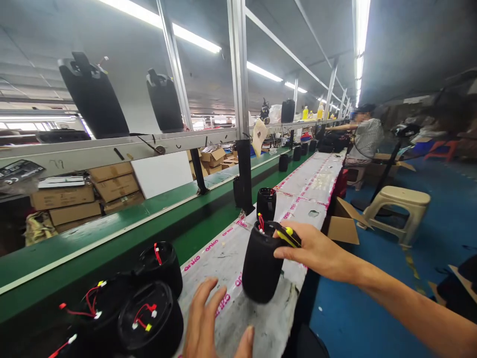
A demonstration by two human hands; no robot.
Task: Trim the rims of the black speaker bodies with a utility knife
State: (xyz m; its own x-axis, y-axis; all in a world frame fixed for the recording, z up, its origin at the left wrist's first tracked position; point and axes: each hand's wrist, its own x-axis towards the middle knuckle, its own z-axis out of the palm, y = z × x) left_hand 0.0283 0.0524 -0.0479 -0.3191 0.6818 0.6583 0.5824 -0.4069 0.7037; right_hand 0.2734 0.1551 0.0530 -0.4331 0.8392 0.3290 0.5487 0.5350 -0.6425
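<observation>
My right hand (303,248) grips a black fabric-covered speaker housing (263,266) near its top rim, thumb against its side. A yellow-and-black handled tool (288,236), its exact kind unclear, is in the same hand. Red wires stick out of the open top of the housing, which leans slightly above the worktop (227,253). Fingers spread, my left hand (212,323) is empty, low in front of that housing. Left of it stand more open-topped housings (151,318) with red wires and small white and yellow connectors. Another housing (266,203) stands just behind the held one.
A green conveyor belt (219,219) runs along the left, carrying several housings farther off. Above it, a metal shelf (141,144) bears two tall speakers (164,102). A post (244,174) rises beside the worktop. At right are a stool (400,204), a carton (343,223) and a seated person (368,136).
</observation>
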